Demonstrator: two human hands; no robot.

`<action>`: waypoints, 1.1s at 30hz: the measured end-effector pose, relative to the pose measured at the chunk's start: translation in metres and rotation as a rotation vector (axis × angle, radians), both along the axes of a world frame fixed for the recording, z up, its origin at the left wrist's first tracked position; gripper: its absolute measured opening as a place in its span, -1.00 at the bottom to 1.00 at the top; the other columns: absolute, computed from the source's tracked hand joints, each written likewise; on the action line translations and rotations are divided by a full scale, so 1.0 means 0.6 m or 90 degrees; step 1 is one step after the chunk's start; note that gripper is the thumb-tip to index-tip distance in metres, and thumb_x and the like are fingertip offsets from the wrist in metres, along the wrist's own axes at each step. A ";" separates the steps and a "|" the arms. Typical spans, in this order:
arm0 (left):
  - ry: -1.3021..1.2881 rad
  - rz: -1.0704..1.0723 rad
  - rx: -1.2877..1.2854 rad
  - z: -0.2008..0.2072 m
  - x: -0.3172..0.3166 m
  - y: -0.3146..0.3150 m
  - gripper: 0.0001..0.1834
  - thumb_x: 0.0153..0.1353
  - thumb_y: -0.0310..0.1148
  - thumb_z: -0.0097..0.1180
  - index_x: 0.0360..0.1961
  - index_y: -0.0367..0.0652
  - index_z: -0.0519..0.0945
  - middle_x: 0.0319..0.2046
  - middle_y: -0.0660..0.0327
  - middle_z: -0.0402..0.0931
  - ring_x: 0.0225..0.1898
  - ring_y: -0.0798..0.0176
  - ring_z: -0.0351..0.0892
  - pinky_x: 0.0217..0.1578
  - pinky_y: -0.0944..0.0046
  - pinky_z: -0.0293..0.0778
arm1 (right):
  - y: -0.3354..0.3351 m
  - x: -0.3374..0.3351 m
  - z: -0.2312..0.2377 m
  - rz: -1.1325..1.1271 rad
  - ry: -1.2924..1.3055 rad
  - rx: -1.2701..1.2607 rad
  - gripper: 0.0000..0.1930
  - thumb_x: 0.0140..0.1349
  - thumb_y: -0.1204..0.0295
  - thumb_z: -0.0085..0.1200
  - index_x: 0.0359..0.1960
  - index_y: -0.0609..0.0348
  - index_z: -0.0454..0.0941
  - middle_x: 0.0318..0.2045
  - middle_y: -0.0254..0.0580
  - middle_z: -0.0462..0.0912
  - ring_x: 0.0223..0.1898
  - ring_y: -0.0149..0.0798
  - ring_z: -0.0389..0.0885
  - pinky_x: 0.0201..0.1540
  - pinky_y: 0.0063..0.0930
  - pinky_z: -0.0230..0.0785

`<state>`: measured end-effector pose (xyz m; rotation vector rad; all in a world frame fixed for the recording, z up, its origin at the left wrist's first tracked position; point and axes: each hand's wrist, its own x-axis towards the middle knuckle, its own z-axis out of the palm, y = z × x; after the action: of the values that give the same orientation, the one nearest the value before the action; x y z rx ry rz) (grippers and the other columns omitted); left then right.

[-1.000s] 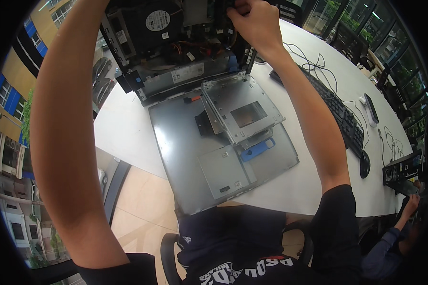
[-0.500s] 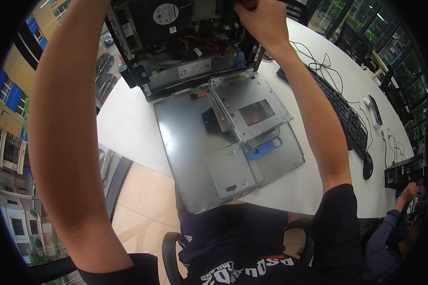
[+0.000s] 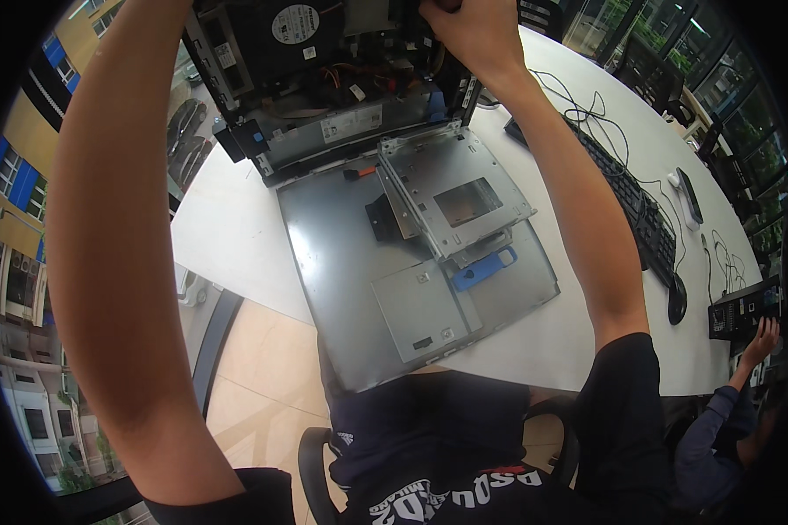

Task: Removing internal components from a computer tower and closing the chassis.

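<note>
An opened desktop computer case (image 3: 350, 127) stands at the far side of the table, with a round-labelled fan (image 3: 296, 24), orange and red cables and a metal frame inside. My right hand (image 3: 480, 37) is at the case's upper right, its fingers curled in; what they hold is cut off by the top edge. My left forearm (image 3: 118, 219) reaches up along the case's left side, and the hand is out of the picture. In front of the case lies a flat metal side panel (image 3: 333, 289). On it rests a metal drive bracket (image 3: 429, 171) with a blue latch (image 3: 485, 269).
The white table (image 3: 236, 210) carries a black keyboard (image 3: 617, 179), a mouse (image 3: 677, 299) and tangled cables at the right. Farther right, another person's hand (image 3: 762, 339) touches a second black computer unit (image 3: 744, 308). A chair armrest (image 3: 313, 472) is near my lap.
The case, panel and bracket appear slightly higher and further left in the picture. My right hand has shifted slightly left and up with them. The other person's hand has moved up against the second unit.
</note>
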<state>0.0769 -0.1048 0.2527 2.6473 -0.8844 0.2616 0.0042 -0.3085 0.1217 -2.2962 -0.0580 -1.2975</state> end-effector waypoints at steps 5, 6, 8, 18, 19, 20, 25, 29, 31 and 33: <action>-0.003 0.019 0.018 0.003 0.010 -0.008 -0.40 0.43 0.18 -0.15 0.34 0.20 0.55 0.37 0.06 0.44 0.29 0.03 0.47 0.32 -0.06 0.29 | -0.008 0.013 -0.006 0.004 -0.008 0.007 -0.76 0.15 0.51 0.29 -0.28 0.54 0.66 -0.45 0.21 0.73 -0.40 0.05 0.78 -0.30 -0.25 0.57; 0.002 0.020 0.012 0.003 0.009 -0.009 -0.40 0.43 0.18 -0.15 0.34 0.18 0.55 0.36 0.06 0.45 0.28 0.03 0.48 0.32 -0.07 0.29 | -0.009 0.013 -0.006 0.005 -0.008 0.007 -0.76 0.15 0.51 0.29 -0.28 0.54 0.66 -0.45 0.21 0.73 -0.40 0.05 0.78 -0.30 -0.25 0.57; 0.026 0.030 0.014 0.006 0.002 -0.011 -0.40 0.43 0.17 -0.14 0.34 0.17 0.55 0.36 0.06 0.45 0.28 0.03 0.48 0.32 -0.06 0.30 | -0.009 0.010 -0.006 -0.010 0.012 0.008 -0.76 0.15 0.51 0.29 -0.27 0.54 0.66 -0.45 0.21 0.73 -0.40 0.04 0.78 -0.30 -0.25 0.57; -0.038 0.012 0.048 0.004 0.013 -0.007 -0.39 0.42 0.16 -0.13 0.36 0.16 0.53 0.38 0.04 0.43 0.32 0.00 0.45 0.32 -0.07 0.29 | -0.007 0.010 0.000 -0.021 0.000 -0.002 -0.76 0.12 0.51 0.29 -0.30 0.55 0.65 -0.49 0.21 0.71 -0.42 0.02 0.78 -0.33 -0.26 0.55; -0.039 0.014 0.048 0.005 0.017 -0.005 -0.39 0.42 0.16 -0.13 0.36 0.16 0.53 0.38 0.04 0.43 0.32 0.00 0.45 0.32 -0.07 0.29 | -0.005 0.011 0.001 -0.011 0.006 0.008 -0.76 0.12 0.50 0.29 -0.31 0.54 0.66 -0.49 0.21 0.71 -0.42 0.03 0.78 -0.34 -0.25 0.55; -0.032 0.024 0.040 0.005 0.014 -0.007 -0.39 0.41 0.16 -0.13 0.36 0.17 0.53 0.38 0.04 0.42 0.32 0.00 0.44 0.33 -0.07 0.28 | -0.006 0.011 0.002 -0.003 0.013 0.019 -0.76 0.11 0.49 0.30 -0.31 0.53 0.66 -0.49 0.21 0.71 -0.41 0.04 0.78 -0.34 -0.24 0.55; 0.007 0.023 0.019 0.003 -0.001 -0.004 -0.37 0.40 0.17 -0.13 0.35 0.14 0.54 0.39 0.02 0.41 0.33 -0.03 0.43 0.34 -0.06 0.26 | -0.009 0.019 -0.003 -0.010 0.004 0.020 -0.75 0.09 0.47 0.32 -0.31 0.49 0.67 -0.48 0.20 0.71 -0.39 0.07 0.77 -0.31 -0.21 0.56; -0.020 -0.013 0.041 0.006 0.007 -0.003 -0.35 0.40 0.16 -0.14 0.36 0.07 0.52 0.40 -0.02 0.39 0.33 -0.04 0.43 0.34 -0.09 0.26 | -0.008 0.026 -0.003 -0.031 -0.003 -0.011 -0.75 0.09 0.46 0.33 -0.31 0.47 0.67 -0.47 0.20 0.71 -0.36 0.11 0.76 -0.27 -0.19 0.56; -0.003 0.010 0.039 0.006 0.007 -0.007 -0.35 0.41 0.15 -0.14 0.37 0.05 0.51 0.40 -0.03 0.39 0.33 -0.05 0.43 0.33 -0.10 0.26 | -0.004 0.027 -0.002 -0.034 0.008 -0.001 -0.75 0.09 0.46 0.33 -0.32 0.47 0.67 -0.47 0.21 0.71 -0.36 0.12 0.76 -0.26 -0.19 0.56; -0.016 0.035 0.040 0.004 -0.001 -0.008 -0.36 0.41 0.13 -0.15 0.37 0.04 0.50 0.39 -0.03 0.39 0.33 -0.04 0.43 0.33 -0.10 0.26 | -0.006 0.027 -0.002 -0.040 0.021 0.008 -0.75 0.09 0.46 0.33 -0.32 0.47 0.67 -0.47 0.21 0.70 -0.35 0.13 0.75 -0.26 -0.18 0.55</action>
<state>0.0763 -0.1097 0.2551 2.7347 -0.8426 0.2848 0.0207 -0.3121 0.1204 -2.3247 0.0326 -1.2874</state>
